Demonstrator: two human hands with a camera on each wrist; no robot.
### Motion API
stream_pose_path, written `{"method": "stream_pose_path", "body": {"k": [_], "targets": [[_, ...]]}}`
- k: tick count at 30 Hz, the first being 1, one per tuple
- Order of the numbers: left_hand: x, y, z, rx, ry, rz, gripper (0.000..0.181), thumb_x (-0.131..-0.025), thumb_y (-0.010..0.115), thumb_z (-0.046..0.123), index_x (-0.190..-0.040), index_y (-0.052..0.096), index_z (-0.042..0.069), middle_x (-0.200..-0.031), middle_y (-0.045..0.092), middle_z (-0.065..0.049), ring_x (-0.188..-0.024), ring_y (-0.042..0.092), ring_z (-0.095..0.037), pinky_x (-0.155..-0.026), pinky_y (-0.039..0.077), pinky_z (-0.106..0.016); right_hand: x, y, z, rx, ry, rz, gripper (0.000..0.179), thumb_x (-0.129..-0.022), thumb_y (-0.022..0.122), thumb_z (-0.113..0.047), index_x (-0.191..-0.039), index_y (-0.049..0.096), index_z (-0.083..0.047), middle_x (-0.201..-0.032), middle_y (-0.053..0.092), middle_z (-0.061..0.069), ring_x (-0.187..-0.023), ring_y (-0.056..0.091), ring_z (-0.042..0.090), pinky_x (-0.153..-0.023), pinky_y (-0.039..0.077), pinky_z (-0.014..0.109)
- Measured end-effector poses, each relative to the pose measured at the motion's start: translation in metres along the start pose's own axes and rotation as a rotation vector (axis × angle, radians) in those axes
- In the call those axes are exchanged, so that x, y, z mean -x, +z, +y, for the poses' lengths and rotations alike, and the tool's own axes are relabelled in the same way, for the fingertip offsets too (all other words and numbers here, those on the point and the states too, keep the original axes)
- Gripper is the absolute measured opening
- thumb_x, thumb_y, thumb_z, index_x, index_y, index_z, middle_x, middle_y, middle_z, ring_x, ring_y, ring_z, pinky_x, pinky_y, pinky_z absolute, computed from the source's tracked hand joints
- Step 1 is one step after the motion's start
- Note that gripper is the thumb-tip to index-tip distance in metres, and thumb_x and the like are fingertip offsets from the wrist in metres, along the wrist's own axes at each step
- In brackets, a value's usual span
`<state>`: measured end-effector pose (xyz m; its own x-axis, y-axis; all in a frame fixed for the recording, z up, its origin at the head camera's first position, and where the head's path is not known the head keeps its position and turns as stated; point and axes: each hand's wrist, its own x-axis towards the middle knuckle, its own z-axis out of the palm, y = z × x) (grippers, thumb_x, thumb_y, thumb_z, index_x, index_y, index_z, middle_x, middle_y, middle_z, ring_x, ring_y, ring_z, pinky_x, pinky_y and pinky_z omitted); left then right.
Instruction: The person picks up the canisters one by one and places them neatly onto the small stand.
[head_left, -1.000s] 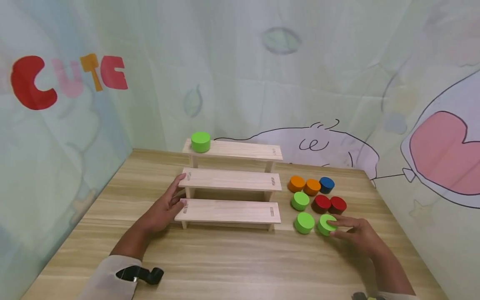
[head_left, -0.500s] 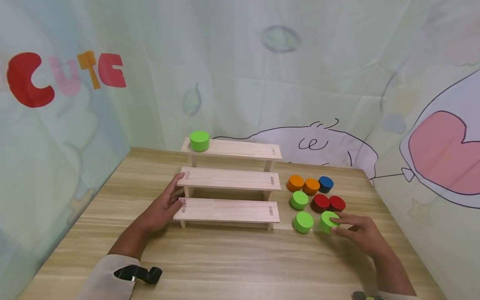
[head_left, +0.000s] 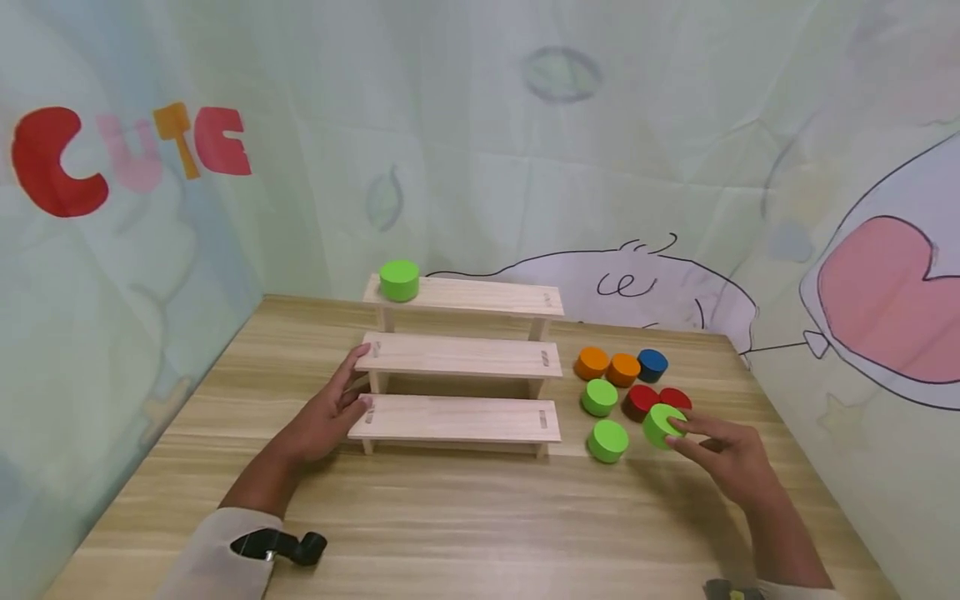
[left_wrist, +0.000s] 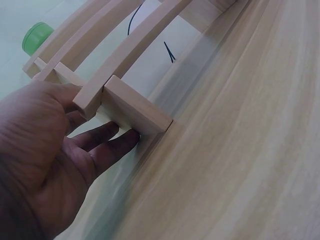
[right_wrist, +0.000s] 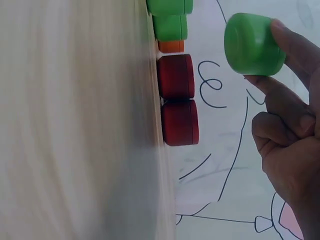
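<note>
A three-tier wooden step rack [head_left: 457, 357] stands on the table, with one green round block [head_left: 399, 281] at the left end of its top tier. My left hand [head_left: 322, 425] grips the rack's left end, thumb on the lowest tier; in the left wrist view its lower fingertips [left_wrist: 131, 137] are right by a side support. My right hand [head_left: 731, 462] pinches another green round block [right_wrist: 254, 45] between thumb and fingers, tilted and raised off the table. Two more green blocks, one at the front [head_left: 608, 442] and one behind it [head_left: 599, 397], lie right of the rack.
Beyond the held block are two red blocks [head_left: 641, 402], partly overlapped by it in the head view. Two orange blocks [head_left: 592, 363] and a blue one [head_left: 652, 365] sit farther back. A printed curtain [head_left: 465, 167] borders the table's [head_left: 450, 525] back and sides.
My right hand has lifted the green block off the table, moving it slightly up and away. The left hand stays in place on the rack.
</note>
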<state>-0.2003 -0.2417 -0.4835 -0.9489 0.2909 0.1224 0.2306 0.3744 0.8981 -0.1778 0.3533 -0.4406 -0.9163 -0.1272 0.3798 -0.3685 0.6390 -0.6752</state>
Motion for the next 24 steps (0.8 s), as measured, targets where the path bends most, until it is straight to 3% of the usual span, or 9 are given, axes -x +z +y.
{"method": "stream_pose_path", "body": {"k": [4, 7, 11, 13, 19, 24], "targets": [[0.001, 0.0, 0.0, -0.002, -0.006, 0.004, 0.082, -0.117, 0.049, 0.013, -0.176, -0.001, 0.041, -0.178, 0.022, -0.031, -0.157, 0.037, -0.059, -0.116, 0.048, -0.072, -0.001, 0.006, -0.007, -0.089, -0.047, 0.075, 0.032, -0.085, 0.086, 0.011, -0.115, 0.084, 0.003, -0.123, 0.078, -0.02, -0.105, 0.068, -0.02, -0.067, 0.062, 0.014], [0.001, 0.0, 0.0, 0.005, -0.001, -0.004, 0.082, -0.117, 0.049, 0.015, -0.176, -0.002, 0.042, -0.179, 0.02, -0.03, -0.157, 0.037, -0.06, -0.116, 0.048, -0.072, -0.003, 0.009, -0.013, -0.122, -0.059, 0.142, 0.032, -0.084, 0.084, 0.015, -0.115, 0.081, 0.008, -0.122, 0.071, -0.033, -0.089, 0.073, -0.016, -0.062, 0.059, 0.012], [0.0, 0.0, 0.001, -0.009, -0.003, 0.003, 0.082, -0.117, 0.049, 0.016, -0.175, -0.002, 0.044, -0.18, 0.019, -0.029, -0.158, 0.037, -0.059, -0.116, 0.047, -0.072, -0.008, 0.014, -0.024, -0.17, -0.037, 0.208, 0.033, -0.086, 0.082, 0.018, -0.119, 0.077, 0.013, -0.124, 0.069, -0.034, -0.073, 0.076, -0.008, -0.06, 0.059, 0.012], [0.0, 0.0, 0.001, -0.016, -0.002, 0.006, 0.082, -0.117, 0.049, 0.015, -0.176, -0.002, 0.044, -0.179, 0.019, -0.03, -0.158, 0.037, -0.06, -0.117, 0.047, -0.072, -0.01, 0.017, -0.03, -0.231, -0.002, 0.245, 0.033, -0.086, 0.08, 0.02, -0.119, 0.076, 0.015, -0.123, 0.071, -0.031, -0.073, 0.079, -0.003, -0.059, 0.058, 0.011], [-0.001, 0.0, 0.002, -0.006, 0.008, 0.002, 0.082, -0.117, 0.048, 0.013, -0.176, -0.002, 0.04, -0.179, 0.02, -0.03, -0.157, 0.037, -0.06, -0.115, 0.048, -0.072, -0.018, 0.024, -0.043, -0.317, 0.033, 0.367, 0.033, -0.088, 0.08, 0.017, -0.12, 0.077, 0.011, -0.121, 0.076, -0.026, -0.073, 0.079, -0.002, -0.045, 0.037, 0.009], [-0.001, 0.001, 0.002, -0.01, 0.001, 0.003, 0.082, -0.117, 0.048, 0.014, -0.176, -0.002, 0.041, -0.179, 0.019, -0.031, -0.157, 0.037, -0.06, -0.115, 0.048, -0.072, -0.033, 0.03, -0.061, -0.475, 0.004, 0.381, 0.034, -0.088, 0.08, 0.017, -0.121, 0.074, 0.015, -0.12, 0.081, -0.018, -0.078, 0.082, 0.002, -0.058, 0.056, 0.009]]}}
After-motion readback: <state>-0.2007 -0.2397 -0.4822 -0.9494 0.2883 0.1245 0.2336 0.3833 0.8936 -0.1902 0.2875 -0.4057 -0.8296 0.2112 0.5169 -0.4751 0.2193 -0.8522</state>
